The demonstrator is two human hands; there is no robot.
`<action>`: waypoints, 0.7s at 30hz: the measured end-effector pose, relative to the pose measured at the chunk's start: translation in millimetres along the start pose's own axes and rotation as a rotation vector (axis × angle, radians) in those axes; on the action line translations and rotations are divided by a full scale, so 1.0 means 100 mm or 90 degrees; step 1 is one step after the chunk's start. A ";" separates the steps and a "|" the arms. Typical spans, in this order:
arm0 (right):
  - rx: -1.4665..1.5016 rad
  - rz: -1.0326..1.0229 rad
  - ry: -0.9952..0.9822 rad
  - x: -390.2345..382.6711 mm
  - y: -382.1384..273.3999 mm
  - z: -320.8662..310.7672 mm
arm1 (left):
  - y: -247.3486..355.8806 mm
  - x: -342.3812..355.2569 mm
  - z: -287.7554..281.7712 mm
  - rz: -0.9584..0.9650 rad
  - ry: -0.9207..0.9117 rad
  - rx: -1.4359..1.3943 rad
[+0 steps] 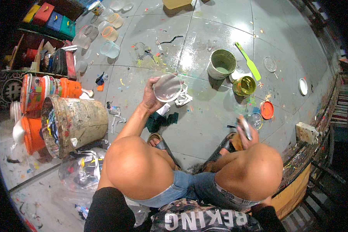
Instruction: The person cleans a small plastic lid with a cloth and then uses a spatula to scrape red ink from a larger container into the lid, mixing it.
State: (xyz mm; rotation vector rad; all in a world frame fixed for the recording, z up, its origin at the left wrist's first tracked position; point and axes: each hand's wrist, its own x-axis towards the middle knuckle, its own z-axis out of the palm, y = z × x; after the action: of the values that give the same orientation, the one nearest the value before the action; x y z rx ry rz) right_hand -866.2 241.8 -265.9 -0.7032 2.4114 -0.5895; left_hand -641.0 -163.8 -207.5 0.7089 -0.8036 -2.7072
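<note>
gap between clear cup and gray bucket, stained bin blocking left

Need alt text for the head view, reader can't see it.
A person's left hand holds a clear cup above a paint-spotted grey floor, while the right hand holds a small blurred object. Ahead to the right are a pail, a can and a green spatula; a stained bucket is at left.

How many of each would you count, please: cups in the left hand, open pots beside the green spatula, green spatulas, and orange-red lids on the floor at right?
Clear cup in left hand: 1
Open pots: 2, the large grey pot and small yellow-green pot
Green spatula: 1
Orange-red lid: 1
Total: 5
</note>
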 end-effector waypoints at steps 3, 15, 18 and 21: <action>0.017 -0.284 -0.145 0.34 -1.50 -0.11 | -0.04 0.00 -0.05 0.027 -0.022 -0.014; -0.058 -0.527 -0.179 0.56 -2.49 0.24 | -0.38 0.15 0.00 0.076 0.009 -0.027; -0.044 -0.520 -0.166 0.57 -2.52 0.24 | -0.42 0.17 -0.01 0.071 0.031 -0.065; -0.056 -0.541 -0.151 0.56 -2.50 0.20 | -0.43 0.16 0.00 0.058 0.040 -0.083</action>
State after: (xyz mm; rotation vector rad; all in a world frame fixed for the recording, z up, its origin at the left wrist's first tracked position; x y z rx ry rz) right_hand -806.5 11.6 -167.3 -1.7487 1.8526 -0.6638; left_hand -658.0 -134.5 -238.0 0.7066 -0.6236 -2.6139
